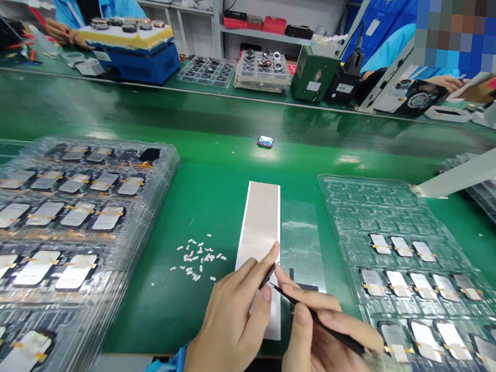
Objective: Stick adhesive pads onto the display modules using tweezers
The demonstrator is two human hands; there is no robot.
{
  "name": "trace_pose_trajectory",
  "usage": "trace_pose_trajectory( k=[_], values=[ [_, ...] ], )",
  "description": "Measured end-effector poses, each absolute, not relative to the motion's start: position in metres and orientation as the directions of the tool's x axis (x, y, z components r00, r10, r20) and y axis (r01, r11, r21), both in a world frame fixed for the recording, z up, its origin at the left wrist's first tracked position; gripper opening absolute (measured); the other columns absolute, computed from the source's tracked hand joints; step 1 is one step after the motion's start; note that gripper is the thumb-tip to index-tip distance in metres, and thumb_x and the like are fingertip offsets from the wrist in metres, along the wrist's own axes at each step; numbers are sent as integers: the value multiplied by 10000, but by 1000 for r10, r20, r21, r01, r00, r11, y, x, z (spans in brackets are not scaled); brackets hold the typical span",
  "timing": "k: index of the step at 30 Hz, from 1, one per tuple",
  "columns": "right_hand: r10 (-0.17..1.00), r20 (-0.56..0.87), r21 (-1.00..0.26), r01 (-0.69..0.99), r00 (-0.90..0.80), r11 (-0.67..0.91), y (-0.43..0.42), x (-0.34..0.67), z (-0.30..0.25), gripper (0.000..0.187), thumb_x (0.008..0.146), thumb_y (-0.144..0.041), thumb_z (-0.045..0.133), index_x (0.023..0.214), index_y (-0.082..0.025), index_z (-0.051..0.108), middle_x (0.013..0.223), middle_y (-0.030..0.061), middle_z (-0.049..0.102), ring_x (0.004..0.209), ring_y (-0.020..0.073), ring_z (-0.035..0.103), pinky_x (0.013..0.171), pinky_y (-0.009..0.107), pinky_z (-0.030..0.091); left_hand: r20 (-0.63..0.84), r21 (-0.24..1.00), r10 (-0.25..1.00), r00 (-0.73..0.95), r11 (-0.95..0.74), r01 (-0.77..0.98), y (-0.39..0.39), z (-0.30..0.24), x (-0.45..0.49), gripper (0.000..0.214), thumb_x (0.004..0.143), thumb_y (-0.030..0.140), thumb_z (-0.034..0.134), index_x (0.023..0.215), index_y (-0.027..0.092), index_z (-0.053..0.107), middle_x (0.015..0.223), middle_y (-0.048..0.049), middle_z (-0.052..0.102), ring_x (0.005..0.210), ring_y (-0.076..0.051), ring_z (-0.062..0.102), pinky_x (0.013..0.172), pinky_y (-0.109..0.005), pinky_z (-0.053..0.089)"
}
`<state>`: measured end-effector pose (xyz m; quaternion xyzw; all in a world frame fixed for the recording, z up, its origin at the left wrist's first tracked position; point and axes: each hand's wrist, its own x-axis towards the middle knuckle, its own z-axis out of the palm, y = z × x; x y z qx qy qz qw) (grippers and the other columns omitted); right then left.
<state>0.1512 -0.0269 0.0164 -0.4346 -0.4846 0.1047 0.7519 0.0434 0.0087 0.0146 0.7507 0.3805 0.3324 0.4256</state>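
My left hand (pixel 235 313) is pinched, thumb and forefinger closed on a small dark part (pixel 266 277) above the near end of a long pale strip (pixel 261 222) lying on the green mat. My right hand (pixel 324 345) grips black tweezers (pixel 318 321), whose tips meet the dark part at my left fingertips. A clear film sheet (pixel 301 244) lies just right of the strip.
A stack of clear trays (pixel 150 200) with small screen parts stands at the left. A second tray (pixel 360 208), half filled, lies at the right. Several tiny white scraps (pixel 195 258) are scattered left of the strip. A small item (pixel 265 141) rides the green belt; other workers sit beyond.
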Motion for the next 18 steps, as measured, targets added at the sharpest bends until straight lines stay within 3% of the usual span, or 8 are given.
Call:
trace_pose_trajectory(
  k=[5, 10, 18],
  values=[
    [587, 630, -761, 255, 508, 597, -26, 151, 20, 369, 821, 125, 498, 1029, -178, 475, 944, 47, 732, 946, 200, 742, 836, 349, 664, 162, 894, 854, 495, -340, 293, 9, 14, 42, 528, 1045, 245, 344, 1557, 353, 279, 1047, -46, 630, 934, -200, 629, 808, -323, 511],
    [564, 595, -779, 238, 572, 581, -26, 150, 26, 318, 840, 94, 515, 1001, -178, 482, 906, 33, 731, 899, 189, 750, 790, 311, 672, 186, 860, 850, 493, -384, 337, 11, 13, 43, 492, 1037, 222, 362, 1519, 318, 373, 930, -33, 612, 813, -182, 622, 707, -289, 499],
    [584, 623, -769, 268, 521, 581, -29, 150, 23, 316, 845, 95, 523, 1004, -175, 480, 910, 41, 737, 911, 212, 751, 819, 378, 673, 213, 824, 836, 505, -431, 366, 11, 11, 45, 562, 1008, 159, 358, 1546, 315, 314, 841, -3, 594, 683, -157, 571, 586, -245, 457]
  ],
)
